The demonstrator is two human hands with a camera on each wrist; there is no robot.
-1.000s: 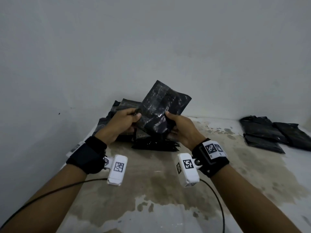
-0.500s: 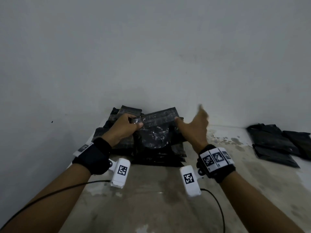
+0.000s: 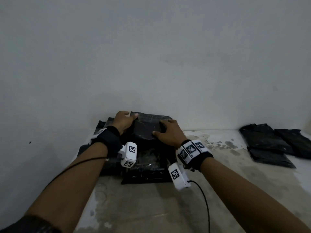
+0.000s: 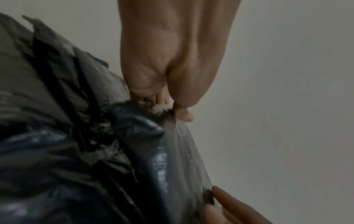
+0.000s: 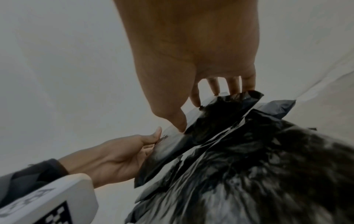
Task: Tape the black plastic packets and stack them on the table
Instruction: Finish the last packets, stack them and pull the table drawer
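The left hand is pinching the far-left corner of the top black packet between thumb and curled fingers, while the right hand is resting spread, nearly straight fingers on its right side. The packet is lying atop the stack on the stained table, against a bare grey wall; more packets are lying far right.
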